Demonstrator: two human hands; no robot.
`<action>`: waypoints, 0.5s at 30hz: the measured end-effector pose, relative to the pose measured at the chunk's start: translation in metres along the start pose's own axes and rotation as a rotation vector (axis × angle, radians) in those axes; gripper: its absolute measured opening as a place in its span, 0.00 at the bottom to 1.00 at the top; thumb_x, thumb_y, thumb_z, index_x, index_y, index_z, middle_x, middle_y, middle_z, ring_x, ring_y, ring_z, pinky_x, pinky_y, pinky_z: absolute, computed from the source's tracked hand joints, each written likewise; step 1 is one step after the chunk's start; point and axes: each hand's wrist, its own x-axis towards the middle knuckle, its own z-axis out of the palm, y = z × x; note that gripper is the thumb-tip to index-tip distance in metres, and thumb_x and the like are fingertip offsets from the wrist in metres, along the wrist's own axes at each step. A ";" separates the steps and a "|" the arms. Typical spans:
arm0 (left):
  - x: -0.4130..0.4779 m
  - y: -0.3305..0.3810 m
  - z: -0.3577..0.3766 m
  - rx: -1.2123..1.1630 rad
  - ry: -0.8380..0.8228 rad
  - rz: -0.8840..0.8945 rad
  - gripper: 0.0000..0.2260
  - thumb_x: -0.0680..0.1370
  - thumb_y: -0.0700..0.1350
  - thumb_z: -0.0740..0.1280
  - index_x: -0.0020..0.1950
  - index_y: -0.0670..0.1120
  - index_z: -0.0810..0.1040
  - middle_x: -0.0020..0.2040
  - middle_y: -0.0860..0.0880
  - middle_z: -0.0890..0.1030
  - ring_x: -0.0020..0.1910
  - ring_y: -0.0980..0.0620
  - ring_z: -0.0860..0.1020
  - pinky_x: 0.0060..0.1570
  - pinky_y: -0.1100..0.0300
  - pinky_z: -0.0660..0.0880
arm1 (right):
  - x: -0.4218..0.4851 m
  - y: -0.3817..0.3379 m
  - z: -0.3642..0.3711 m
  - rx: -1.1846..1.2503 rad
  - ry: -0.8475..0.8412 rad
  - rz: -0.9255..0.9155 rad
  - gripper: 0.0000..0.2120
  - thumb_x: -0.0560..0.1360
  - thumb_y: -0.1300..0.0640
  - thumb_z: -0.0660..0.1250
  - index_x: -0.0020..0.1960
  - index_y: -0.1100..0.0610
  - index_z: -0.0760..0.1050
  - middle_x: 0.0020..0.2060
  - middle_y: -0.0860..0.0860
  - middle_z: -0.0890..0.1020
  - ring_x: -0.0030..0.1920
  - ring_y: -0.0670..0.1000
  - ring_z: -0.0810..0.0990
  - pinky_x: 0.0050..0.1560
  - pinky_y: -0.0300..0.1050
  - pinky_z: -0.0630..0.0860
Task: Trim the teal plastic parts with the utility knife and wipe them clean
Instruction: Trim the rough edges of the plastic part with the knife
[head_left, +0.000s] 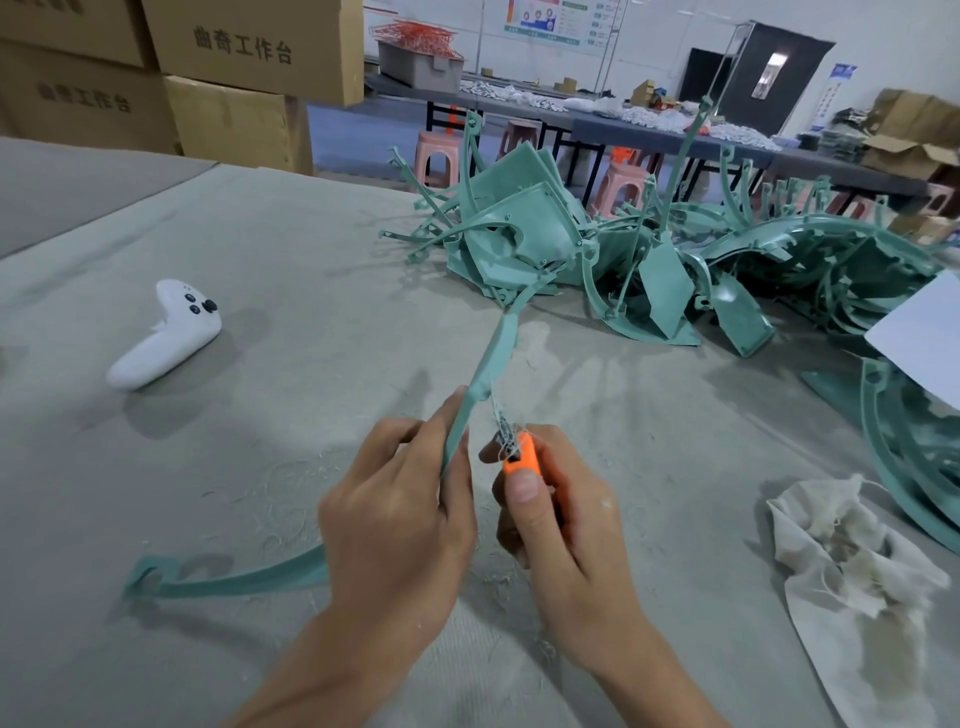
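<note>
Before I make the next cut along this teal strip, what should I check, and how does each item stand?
1. Left hand grips the teal strip: ok, its fingers are curled round it.
2. Right hand holds the utility knife: ok, the thumb is on its orange body.
3. Blade seated on the strip's edge: cannot tell, shavings hide the tip.
4. Left hand clear of the blade: not ok, it sits close beside the knife tip.
5. Rag ready for wiping: ok, it lies on the table beside the right hand.
6. Strip's far end free of the pile of teal parts: cannot tell.
</note>
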 end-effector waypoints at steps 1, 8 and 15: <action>0.000 0.000 0.000 -0.002 0.001 0.000 0.12 0.76 0.42 0.61 0.49 0.39 0.84 0.33 0.50 0.79 0.40 0.55 0.73 0.38 0.61 0.68 | 0.000 0.001 0.001 0.003 0.003 0.003 0.18 0.79 0.33 0.57 0.51 0.46 0.74 0.30 0.46 0.69 0.27 0.46 0.65 0.26 0.48 0.63; 0.001 0.002 0.000 0.000 0.005 -0.002 0.13 0.76 0.42 0.61 0.49 0.39 0.84 0.33 0.50 0.80 0.40 0.54 0.73 0.39 0.61 0.67 | 0.001 0.006 0.008 -0.038 0.035 -0.001 0.14 0.80 0.34 0.55 0.49 0.43 0.71 0.31 0.41 0.69 0.28 0.44 0.65 0.29 0.42 0.64; -0.005 0.002 0.001 0.028 0.025 0.033 0.12 0.77 0.41 0.62 0.47 0.37 0.84 0.32 0.49 0.79 0.39 0.54 0.72 0.37 0.61 0.67 | 0.009 0.011 0.001 -0.058 0.107 0.079 0.19 0.78 0.30 0.54 0.47 0.45 0.70 0.29 0.41 0.69 0.27 0.44 0.64 0.28 0.44 0.63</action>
